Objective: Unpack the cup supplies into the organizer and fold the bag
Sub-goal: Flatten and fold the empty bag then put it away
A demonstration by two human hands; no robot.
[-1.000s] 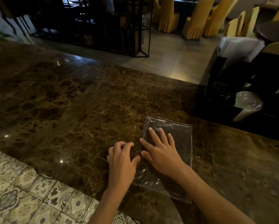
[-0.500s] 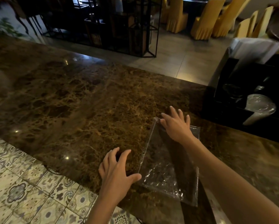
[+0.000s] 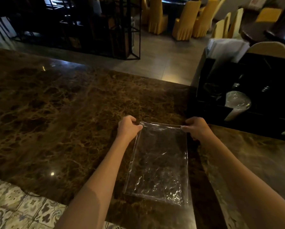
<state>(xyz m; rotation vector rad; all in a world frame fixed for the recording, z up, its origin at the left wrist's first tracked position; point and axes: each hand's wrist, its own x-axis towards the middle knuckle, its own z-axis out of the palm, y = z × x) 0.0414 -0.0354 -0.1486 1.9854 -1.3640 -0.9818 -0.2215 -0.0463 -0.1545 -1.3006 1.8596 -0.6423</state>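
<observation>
Both hands have moved to the far edge of the clear plastic bag (image 3: 158, 162) since half a second ago, when the right hand lay flat on its far end and the left hovered beside its near corner. Now the left hand (image 3: 127, 128) pinches the far left corner with curled fingers, and the right hand (image 3: 197, 128) pinches the far right corner the same way, the top edge stretched straight between them. The bag lies flat and lengthwise on a dark brown marble counter (image 3: 55, 121), its near end wrinkled and close to the counter's near edge. Both forearms run along the bag's long sides.

Left of the bag the counter is a wide bare stretch. To the right, well apart from the bag, stands a black organizer (image 3: 209, 111) against the counter's right end; a stack of clear plastic cups (image 3: 237, 104) lies tilted in one of its compartments, and white napkins (image 3: 227, 48) stick up behind it.

Patterned floor tiles (image 3: 14, 209) show below the counter's near edge. Beyond the far edge is a grey tiled floor, a black metal shelf frame (image 3: 105, 27) and chairs in yellow covers (image 3: 183, 22).
</observation>
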